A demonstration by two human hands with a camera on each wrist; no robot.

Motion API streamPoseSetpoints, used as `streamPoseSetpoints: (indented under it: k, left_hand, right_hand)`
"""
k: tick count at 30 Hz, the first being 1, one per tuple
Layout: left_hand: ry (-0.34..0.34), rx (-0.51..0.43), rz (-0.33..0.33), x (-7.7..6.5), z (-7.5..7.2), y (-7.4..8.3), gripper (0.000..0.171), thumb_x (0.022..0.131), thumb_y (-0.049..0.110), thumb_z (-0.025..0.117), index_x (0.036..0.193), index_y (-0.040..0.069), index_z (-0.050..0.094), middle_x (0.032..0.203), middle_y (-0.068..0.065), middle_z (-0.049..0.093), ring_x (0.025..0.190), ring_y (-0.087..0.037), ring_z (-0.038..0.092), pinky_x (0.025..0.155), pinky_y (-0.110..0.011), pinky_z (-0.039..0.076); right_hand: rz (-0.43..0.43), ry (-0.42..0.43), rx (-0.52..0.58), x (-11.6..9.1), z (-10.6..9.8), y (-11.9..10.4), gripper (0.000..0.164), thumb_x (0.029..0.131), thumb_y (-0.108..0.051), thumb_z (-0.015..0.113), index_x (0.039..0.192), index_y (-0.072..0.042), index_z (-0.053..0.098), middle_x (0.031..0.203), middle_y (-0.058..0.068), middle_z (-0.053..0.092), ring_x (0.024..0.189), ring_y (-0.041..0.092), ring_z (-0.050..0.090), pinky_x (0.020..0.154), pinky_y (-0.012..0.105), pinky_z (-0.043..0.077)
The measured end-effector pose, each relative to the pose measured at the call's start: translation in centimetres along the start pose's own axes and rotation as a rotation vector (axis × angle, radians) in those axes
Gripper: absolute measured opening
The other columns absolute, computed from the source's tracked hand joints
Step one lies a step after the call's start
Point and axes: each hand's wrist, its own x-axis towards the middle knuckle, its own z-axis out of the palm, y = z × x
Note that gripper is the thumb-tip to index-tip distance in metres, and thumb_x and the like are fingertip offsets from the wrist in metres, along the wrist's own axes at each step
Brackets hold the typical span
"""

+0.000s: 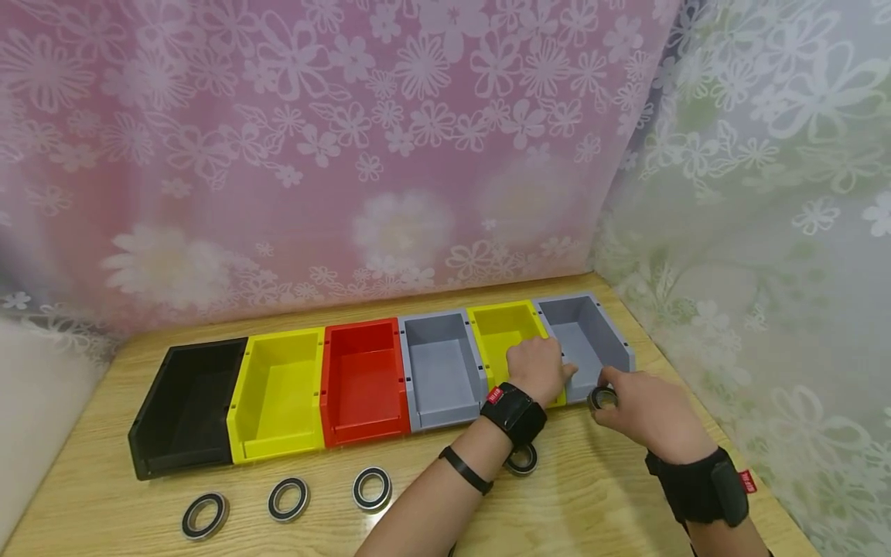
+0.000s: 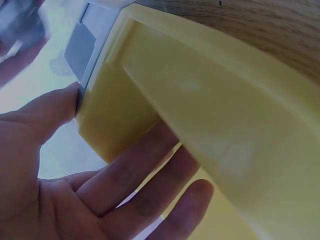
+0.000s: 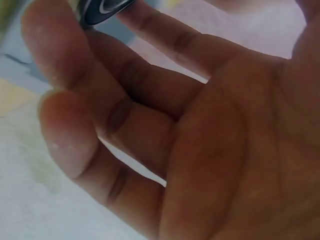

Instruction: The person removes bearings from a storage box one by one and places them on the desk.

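My left hand point(image 1: 534, 367) grips the side wall between the right-hand yellow bin point(image 1: 503, 340) and the grey bin point(image 1: 574, 334) at the row's right end. In the left wrist view, the thumb lies against the grey side and the fingers reach inside the yellow bin. At the front edge of that grey bin, my right hand point(image 1: 654, 414) pinches a ball bearing point(image 1: 594, 398) between thumb and fingers. Only the lower edge of this bearing point(image 3: 94, 15) shows at the top of the right wrist view.
A black bin point(image 1: 184, 410), a yellow bin point(image 1: 278, 394), a red bin point(image 1: 365, 375) and a grey bin point(image 1: 440, 375) continue the row leftward. Several bearings lie before them, including one point(image 1: 522, 470) partly behind my left wrist. Floral curtains hang behind and at the right.
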Motion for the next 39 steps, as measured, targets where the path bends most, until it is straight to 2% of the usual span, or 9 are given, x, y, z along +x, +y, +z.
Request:
streamPoseSetpoints:
  k: [5, 8, 14, 22, 32, 39]
  left_hand:
    - [-0.002, -0.005, -0.001, 0.1, 0.1, 0.0, 0.054, 0.092, 0.057, 0.071, 0.057, 0.018, 0.059, 0.049, 0.005, 0.037, 0.047, -0.011, 0.048, 0.044, -0.027, 0.036]
    - [-0.001, 0.001, -0.003, 0.0, 0.1, 0.0, 0.054, 0.092, 0.057, 0.071, 0.057, 0.018, 0.058, 0.049, 0.005, 0.036, 0.046, -0.011, 0.048, 0.043, -0.027, 0.036]
    - [-0.007, -0.003, -0.005, -0.1, 0.2, 0.1, 0.056, 0.092, 0.058, 0.071, 0.056, 0.018, 0.057, 0.048, 0.005, 0.032, 0.044, -0.011, 0.046, 0.042, -0.026, 0.034]
    - [-0.008, 0.002, -0.007, -0.1, 0.2, 0.2, 0.057, 0.093, 0.058, 0.07, 0.055, 0.018, 0.056, 0.047, 0.005, 0.031, 0.042, -0.011, 0.045, 0.042, -0.026, 0.034]
    - [-0.011, 0.004, -0.008, 0.1, 0.3, 0.0, 0.058, 0.093, 0.059, 0.07, 0.055, 0.018, 0.054, 0.047, 0.005, 0.03, 0.042, -0.011, 0.045, 0.042, -0.026, 0.033]
    - [-0.028, 0.003, -0.022, 0.2, 0.4, 0.1, 0.059, 0.093, 0.06, 0.069, 0.055, 0.018, 0.053, 0.047, 0.004, 0.029, 0.042, -0.012, 0.046, 0.041, -0.027, 0.034]
  right_hand:
    - [0.038, -0.051, -0.034, 0.2, 1.5, 1.2, 0.039, 0.084, -0.029, 0.082, 0.107, -0.002, 0.066, 0.074, 0.0, 0.063, 0.062, 0.016, 0.059, 0.054, 0.038, 0.047]
    - [0.059, -0.077, -0.012, 0.4, 2.3, 1.6, 0.037, 0.084, -0.03, 0.081, 0.104, -0.004, 0.065, 0.078, 0.001, 0.064, 0.066, 0.017, 0.06, 0.057, 0.04, 0.048]
    - [0.085, -0.106, 0.006, 0.7, 3.4, 1.9, 0.033, 0.082, -0.028, 0.078, 0.099, -0.006, 0.061, 0.078, 0.001, 0.059, 0.067, 0.019, 0.053, 0.058, 0.038, 0.042]
    - [0.128, -0.099, 0.032, 0.7, 4.5, 2.4, 0.029, 0.079, -0.029, 0.075, 0.081, -0.011, 0.052, 0.07, 0.002, 0.049, 0.06, 0.018, 0.043, 0.055, 0.035, 0.029]
    - [0.129, -0.119, -0.009, 1.0, 4.9, 2.5, 0.038, 0.082, -0.035, 0.076, 0.094, -0.003, 0.059, 0.076, 0.006, 0.06, 0.062, 0.021, 0.054, 0.055, 0.04, 0.041]
    - [0.122, -0.135, -0.025, 0.9, 5.2, 2.7, 0.051, 0.083, -0.037, 0.075, 0.11, 0.004, 0.061, 0.08, 0.009, 0.065, 0.063, 0.023, 0.058, 0.055, 0.042, 0.044]
